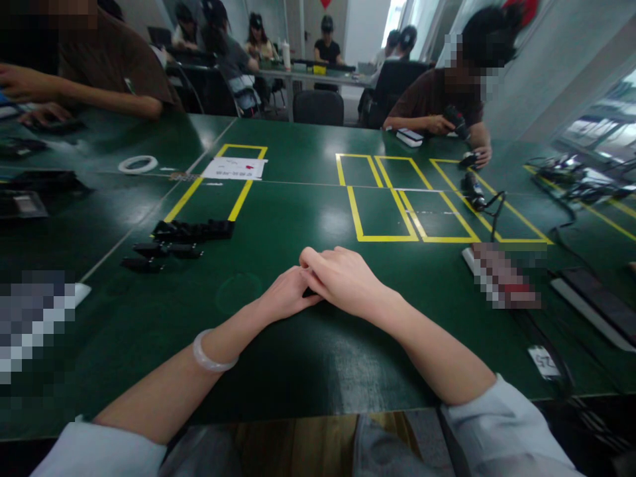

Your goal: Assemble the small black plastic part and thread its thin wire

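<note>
Above the near part of the green table (308, 371), my right hand (350, 278) lies folded over the fingers of my left hand (288, 293). Both hands are closed against each other, and no object shows between them. The left fingers are partly hidden under the right hand. A pale bracelet (213, 352) circles my left wrist. Several black parts (193, 230) lie on the tabletop ahead and to the left of my hands.
Yellow tape outlines (387, 237) mark the table ahead. A printed paper (234, 168) and a white tape roll (138, 164) lie left. At right are a blurred device (504, 275), cables (564, 358) and a co-worker (437, 99) holding a dark tool. Another person's arm (99, 96) reaches in from the left.
</note>
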`<control>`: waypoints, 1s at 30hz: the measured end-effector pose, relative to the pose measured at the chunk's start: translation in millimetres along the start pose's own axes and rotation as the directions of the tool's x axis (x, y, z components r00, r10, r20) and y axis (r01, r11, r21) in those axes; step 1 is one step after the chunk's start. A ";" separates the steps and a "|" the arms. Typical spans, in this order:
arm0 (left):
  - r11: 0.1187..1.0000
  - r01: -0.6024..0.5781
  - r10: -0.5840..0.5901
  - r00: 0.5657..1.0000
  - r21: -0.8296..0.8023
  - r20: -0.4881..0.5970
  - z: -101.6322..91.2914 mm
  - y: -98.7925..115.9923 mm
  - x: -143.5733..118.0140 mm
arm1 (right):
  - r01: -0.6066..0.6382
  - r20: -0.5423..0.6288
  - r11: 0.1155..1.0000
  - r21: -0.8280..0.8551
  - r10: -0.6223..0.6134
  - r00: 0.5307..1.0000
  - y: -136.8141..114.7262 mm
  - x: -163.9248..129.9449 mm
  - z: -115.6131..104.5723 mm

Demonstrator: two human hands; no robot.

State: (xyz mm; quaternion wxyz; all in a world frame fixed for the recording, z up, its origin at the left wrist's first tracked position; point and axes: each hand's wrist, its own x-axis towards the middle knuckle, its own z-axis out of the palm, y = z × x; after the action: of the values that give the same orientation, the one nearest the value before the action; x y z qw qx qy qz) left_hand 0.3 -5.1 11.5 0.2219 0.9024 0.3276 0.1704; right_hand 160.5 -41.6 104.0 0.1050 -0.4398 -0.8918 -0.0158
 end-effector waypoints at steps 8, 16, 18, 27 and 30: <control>1.000 0.008 -0.007 1.000 0.016 -0.024 0.4 -0.1 -0.3 | -0.022 0.006 1.000 -0.005 0.022 1.000 -0.1 0.6 1.0; 0.999 0.017 -0.017 1.000 0.033 -0.012 1.0 -1.5 -1.1 | -0.005 0.007 1.000 -0.007 0.005 1.000 -0.3 0.3 2.6; 1.000 0.014 -0.014 1.000 0.024 -0.019 0.9 -1.2 -0.8 | -0.012 0.016 1.000 0.021 0.012 1.000 -0.8 0.0 1.1; 1.000 0.001 0.000 1.000 0.016 -0.018 0.7 -1.6 -0.8 | 0.003 -0.020 1.000 -0.024 -0.003 1.000 0.2 0.4 3.6; 0.999 0.018 -0.018 1.000 0.048 -0.001 1.1 -2.4 -0.9 | -0.008 0.000 0.999 -0.050 0.008 1.000 1.0 0.9 5.6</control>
State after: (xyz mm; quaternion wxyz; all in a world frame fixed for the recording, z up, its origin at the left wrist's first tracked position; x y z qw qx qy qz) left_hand -1.2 -4.3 9.2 0.2017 0.9044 0.3398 0.1610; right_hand 159.8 -39.6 98.6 0.0941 -0.4460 -0.8893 -0.0376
